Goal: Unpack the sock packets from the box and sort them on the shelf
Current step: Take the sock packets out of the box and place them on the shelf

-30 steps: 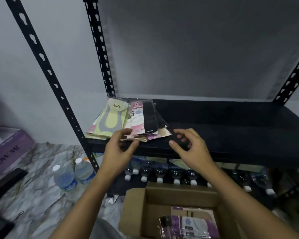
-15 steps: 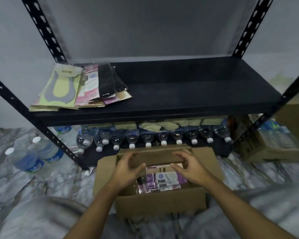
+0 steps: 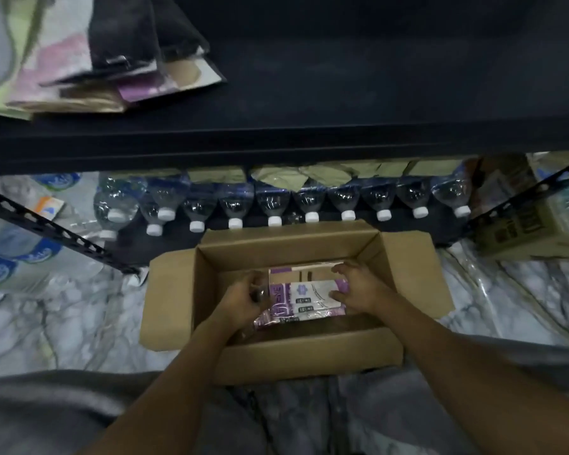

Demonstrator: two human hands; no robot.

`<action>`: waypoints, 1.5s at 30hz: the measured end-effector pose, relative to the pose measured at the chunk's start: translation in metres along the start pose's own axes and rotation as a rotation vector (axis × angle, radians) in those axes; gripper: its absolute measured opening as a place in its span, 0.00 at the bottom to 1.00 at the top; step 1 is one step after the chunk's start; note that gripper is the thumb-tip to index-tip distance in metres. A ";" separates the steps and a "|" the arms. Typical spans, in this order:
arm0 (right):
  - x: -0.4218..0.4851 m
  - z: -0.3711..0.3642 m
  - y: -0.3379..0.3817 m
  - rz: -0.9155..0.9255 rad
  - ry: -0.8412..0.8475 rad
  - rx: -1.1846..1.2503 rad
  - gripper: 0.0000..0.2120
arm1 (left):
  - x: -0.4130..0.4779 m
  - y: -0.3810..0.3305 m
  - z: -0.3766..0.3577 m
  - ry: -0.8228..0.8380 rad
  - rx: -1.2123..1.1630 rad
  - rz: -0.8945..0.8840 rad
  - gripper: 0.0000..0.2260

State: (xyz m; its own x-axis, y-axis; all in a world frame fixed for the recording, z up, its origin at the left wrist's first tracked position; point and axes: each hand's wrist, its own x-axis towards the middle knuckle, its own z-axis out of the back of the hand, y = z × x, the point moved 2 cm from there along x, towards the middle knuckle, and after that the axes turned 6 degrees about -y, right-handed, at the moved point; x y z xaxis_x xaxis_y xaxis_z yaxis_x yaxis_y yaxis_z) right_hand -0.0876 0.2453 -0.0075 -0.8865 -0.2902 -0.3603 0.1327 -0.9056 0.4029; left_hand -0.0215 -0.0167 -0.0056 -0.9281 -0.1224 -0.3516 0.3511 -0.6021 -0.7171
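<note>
Both hands reach into the open cardboard box on the marble floor. The left hand curls its fingers round the left edge of a purple-and-white sock packet; the right hand grips the opposite end, thumb on the near side. The packet lies between the two sets of fingers, inside the box. Beyond the fingertips stands a row of water bottles; farther still, up and left, other packets lie on the black shelf.
</note>
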 end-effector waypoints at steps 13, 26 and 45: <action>0.066 -0.041 -0.021 -0.073 0.155 -0.282 0.32 | 0.027 0.040 -0.024 0.105 -0.018 0.126 0.24; 0.057 -0.040 -0.021 -0.130 0.302 -0.297 0.35 | 0.029 0.055 -0.018 0.065 -0.114 0.210 0.26; 0.009 0.047 0.019 -0.066 0.184 -0.091 0.21 | 0.018 0.034 0.007 -0.051 -0.097 0.121 0.26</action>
State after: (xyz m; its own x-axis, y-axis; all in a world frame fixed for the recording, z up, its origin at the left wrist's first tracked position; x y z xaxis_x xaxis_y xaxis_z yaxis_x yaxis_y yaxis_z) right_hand -0.1135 0.2403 0.0360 -0.7998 -0.2735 -0.5343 0.1240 -0.9462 0.2987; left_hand -0.0276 -0.0452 -0.0318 -0.8827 -0.2304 -0.4097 0.4685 -0.5023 -0.7268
